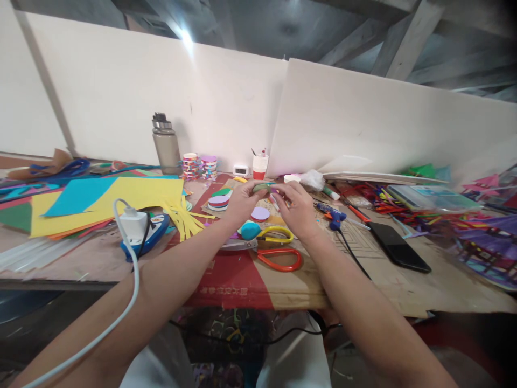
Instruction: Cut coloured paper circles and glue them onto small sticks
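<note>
Over the cardboard, my left hand [243, 200] pinches a small green disc [262, 189], seen nearly edge-on. My right hand [298, 206] is at the disc's right side, thumb and fingers bent together; what they grip is too small to make out. Just below the hands lie a lilac paper disc [260, 214] and a rounded teal piece [251, 230]. Closer to me are scissors with one red and one yellow handle [279, 260]. A stack of coloured discs [218, 203] stands left of my left hand.
A blue glue gun [335, 218] and a black phone [399, 247] lie to the right. Leftward are coloured sheets [133, 189] and a power strip [155, 235] whose white cable crosses my left forearm. A bottle [166, 144] and paper cup [260, 166] stand at the back.
</note>
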Tool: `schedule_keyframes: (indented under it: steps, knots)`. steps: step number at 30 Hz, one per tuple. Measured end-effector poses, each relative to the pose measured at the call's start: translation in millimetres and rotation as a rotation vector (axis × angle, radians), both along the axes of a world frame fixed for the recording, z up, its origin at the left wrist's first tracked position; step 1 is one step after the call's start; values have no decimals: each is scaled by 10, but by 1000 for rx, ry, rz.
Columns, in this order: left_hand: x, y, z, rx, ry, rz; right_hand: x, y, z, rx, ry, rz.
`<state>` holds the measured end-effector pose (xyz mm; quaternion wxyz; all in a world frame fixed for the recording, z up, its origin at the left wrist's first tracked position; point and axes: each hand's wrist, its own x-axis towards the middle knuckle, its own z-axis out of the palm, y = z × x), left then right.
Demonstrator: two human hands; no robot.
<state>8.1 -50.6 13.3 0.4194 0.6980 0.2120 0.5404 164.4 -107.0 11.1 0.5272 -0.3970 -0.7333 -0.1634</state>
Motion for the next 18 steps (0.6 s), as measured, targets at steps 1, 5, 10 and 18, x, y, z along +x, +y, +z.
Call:
schedule_keyframes:
  steps: [1, 5, 10, 18]
  knots:
    - [2, 8, -5, -24, -18, -13, -6, 2, 1, -12, 46, 28]
    - [24, 66, -58, -143, -115, -97, 6, 71, -21, -113, 407, 177]
    - [63, 89, -108, -258, -162, -279, 85, 204, -57, -274, 842, 310]
    - [21, 3, -47, -242, 40, -320, 27, 195, -31, -557, 894, 435]
